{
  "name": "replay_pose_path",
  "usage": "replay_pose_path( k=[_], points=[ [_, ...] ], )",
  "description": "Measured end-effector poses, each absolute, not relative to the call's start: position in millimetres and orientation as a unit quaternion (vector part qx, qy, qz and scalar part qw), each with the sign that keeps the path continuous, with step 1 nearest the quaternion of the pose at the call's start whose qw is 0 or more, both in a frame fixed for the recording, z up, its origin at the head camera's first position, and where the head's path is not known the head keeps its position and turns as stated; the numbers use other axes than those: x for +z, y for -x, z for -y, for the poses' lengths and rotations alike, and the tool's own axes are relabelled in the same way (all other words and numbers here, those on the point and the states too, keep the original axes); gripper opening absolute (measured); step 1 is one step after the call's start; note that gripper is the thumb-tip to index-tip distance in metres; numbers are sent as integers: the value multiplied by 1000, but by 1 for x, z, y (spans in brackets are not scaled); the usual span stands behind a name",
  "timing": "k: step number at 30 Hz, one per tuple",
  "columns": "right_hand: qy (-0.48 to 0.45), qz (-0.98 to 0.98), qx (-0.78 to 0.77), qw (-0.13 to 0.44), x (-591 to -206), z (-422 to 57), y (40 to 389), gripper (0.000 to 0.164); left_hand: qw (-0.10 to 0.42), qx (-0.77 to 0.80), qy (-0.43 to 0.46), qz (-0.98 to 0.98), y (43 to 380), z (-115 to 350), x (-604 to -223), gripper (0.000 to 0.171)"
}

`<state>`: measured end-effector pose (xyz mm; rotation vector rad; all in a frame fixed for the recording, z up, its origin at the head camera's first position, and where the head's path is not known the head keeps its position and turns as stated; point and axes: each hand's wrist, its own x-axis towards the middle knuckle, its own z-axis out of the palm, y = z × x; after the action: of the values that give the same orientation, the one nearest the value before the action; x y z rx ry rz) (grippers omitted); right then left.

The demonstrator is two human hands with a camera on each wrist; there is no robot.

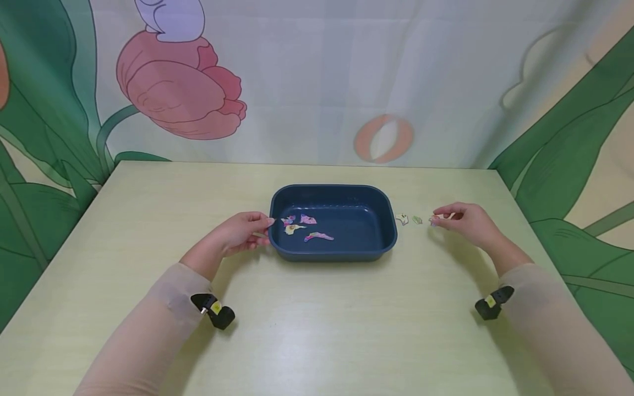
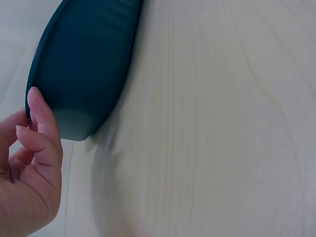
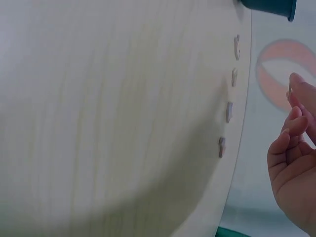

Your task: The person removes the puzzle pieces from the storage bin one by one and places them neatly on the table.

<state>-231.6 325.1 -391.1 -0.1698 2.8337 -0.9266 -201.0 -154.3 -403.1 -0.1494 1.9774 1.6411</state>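
Note:
My left hand (image 1: 244,234) grips the left rim of a dark blue rectangular tray (image 1: 342,257). In the left wrist view, its fingertips meet the tray's edge. Inside the tray, towards the left, lie several small flat colourful cutouts, among them a pink one (image 1: 308,219), a yellowish one (image 1: 294,229) and a long pink-purple strip (image 1: 318,236). My right hand (image 1: 465,221) is raised over the table right of the tray. Between its thumb and a fingertip it pinches a thin small flat piece (image 3: 290,91), seen edge-on; its pattern is hidden.
A row of small cutouts lies right of the tray, including a whitish one (image 1: 402,219) and a greenish one (image 1: 417,220). In the right wrist view the row runs on to a lower cutout (image 3: 221,147). Behind the pale wooden table (image 1: 317,330) hangs a printed curtain (image 1: 307,82).

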Motion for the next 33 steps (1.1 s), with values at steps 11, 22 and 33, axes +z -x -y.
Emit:
replay_pose_path(
  k=[11, 22, 33],
  points=[
    [25, -950, -300, 83, -399, -355, 233, 44, 278, 612, 63, -737, 200, 153, -401, 26],
    [-17, -950, -292, 107, -416, -380, 239, 44, 280, 612, 57, -737, 200, 154, -401, 29],
    [-19, -953, -286, 102, -426, -385, 244, 45, 279, 607, 64, -741, 199, 153, -400, 29]
  ],
)
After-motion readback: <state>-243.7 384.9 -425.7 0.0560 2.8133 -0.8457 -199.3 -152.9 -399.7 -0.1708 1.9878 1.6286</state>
